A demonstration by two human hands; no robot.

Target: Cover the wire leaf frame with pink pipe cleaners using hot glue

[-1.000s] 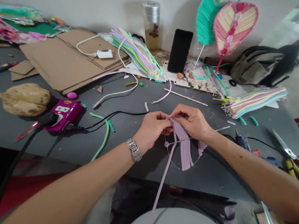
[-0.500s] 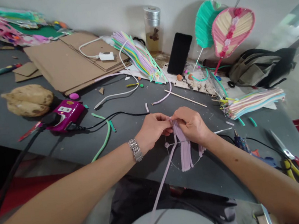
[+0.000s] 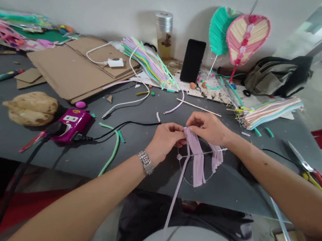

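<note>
Both hands meet over the grey table, at the top of a thin wire hoop wrapped with lilac pipe cleaners. My left hand, with a metal watch on its wrist, pinches the lilac strands from the left. My right hand pinches the same spot from the right. A long loose lilac pipe cleaner trails from the hoop down over my lap. A second lilac bunch hangs on the hoop's right side.
A magenta power strip with black cables lies to the left, and a green tube beside it. Cardboard sheets, a pastel pipe-cleaner bundle, a jar, a phone, finished fans, a bag and scissors lie around.
My right wrist has lifted off the hoop, so the right lilac bunch and the crosswire now show. Both hands keep their pinch at the hoop's top. The view has shifted slightly.
</note>
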